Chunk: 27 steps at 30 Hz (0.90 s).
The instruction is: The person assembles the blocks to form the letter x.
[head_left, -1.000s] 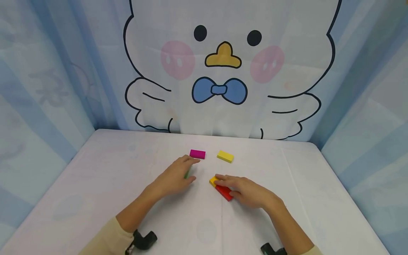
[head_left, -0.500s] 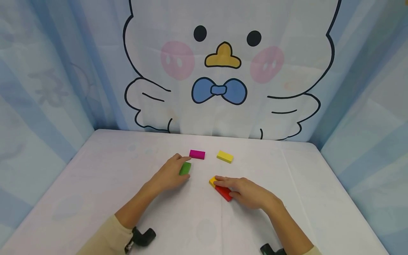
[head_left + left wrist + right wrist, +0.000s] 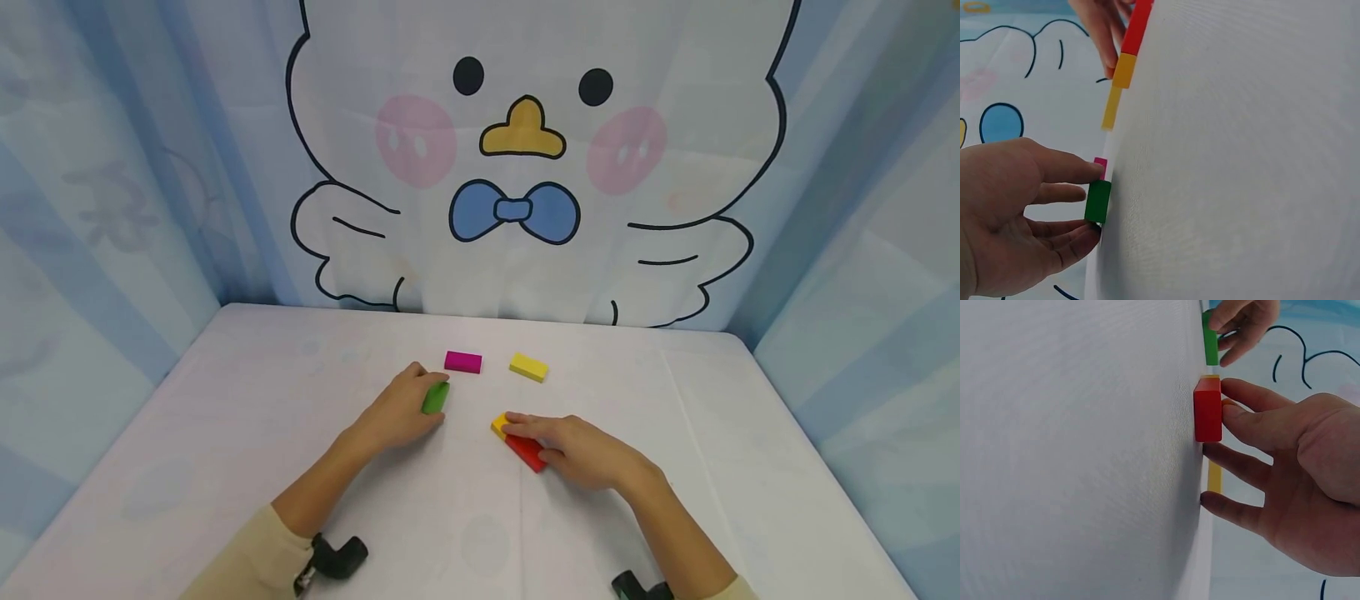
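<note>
With the left hand [image 3: 395,413] pinching the green block [image 3: 435,397] and the right hand [image 3: 581,450] resting straight fingers on the red block [image 3: 525,452], a sideways nudge could knock the orange block [image 3: 499,426] at its fingertips out of line.

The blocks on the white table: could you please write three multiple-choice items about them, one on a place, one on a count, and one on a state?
1. Where is the magenta block?
A. Left of the far yellow block
B. Under the right hand
C. At the table's near edge

2. How many blocks are visible?
A. Three
B. Five
C. Seven

3. What is the left hand doing?
A. Lying flat, touching nothing
B. Holding the green block between fingers and thumb
C. Lifting the red block

Answers: 1 A, the two lie side by side, apart. 2 B, magenta, green, red, the far yellow block and the orange-yellow block. 3 B, the left wrist view shows fingertips either side of it.
</note>
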Available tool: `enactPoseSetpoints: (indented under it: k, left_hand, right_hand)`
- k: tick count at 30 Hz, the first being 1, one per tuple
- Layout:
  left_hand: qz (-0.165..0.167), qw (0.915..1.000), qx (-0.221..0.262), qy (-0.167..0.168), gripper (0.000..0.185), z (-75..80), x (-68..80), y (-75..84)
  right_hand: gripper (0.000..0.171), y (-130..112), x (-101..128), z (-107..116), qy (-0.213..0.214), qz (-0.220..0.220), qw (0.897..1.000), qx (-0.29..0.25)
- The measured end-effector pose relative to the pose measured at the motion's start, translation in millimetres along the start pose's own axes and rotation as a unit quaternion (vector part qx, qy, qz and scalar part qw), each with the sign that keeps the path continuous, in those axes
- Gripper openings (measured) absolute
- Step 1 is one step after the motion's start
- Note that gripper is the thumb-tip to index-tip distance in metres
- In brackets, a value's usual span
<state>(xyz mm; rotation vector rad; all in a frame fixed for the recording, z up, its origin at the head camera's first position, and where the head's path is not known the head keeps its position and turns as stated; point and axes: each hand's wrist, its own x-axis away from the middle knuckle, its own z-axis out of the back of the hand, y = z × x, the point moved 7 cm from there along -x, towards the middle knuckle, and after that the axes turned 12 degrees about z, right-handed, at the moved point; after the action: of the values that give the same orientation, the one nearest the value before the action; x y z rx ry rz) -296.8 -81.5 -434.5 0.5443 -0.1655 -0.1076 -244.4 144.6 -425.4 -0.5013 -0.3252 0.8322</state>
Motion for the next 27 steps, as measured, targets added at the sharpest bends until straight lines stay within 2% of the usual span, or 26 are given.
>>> enactPoseSetpoints:
  k: [9, 16, 27]
  left_hand:
    - [0.001, 1.0000, 0.004, 0.005, 0.050, 0.5, -1.8, 0.0]
    - [-0.011, 0.9999, 0.009, 0.008, 0.048, 2.6, -1.6, 0.1]
    - [-0.014, 0.9999, -0.008, -0.005, 0.051, 1.2, 0.4, 2.8]
  right_hand:
    - [0.056, 0.1, -1.0, 0.5, -0.004, 0.002, 1.000, -0.001]
    - [0.056, 0.7, -1.7, 0.6, -0.006, -0.001, 1.000, 0.003]
    - [0.056, 1.1, -1.4, -0.8, -0.007, -0.014, 1.000, -0.004]
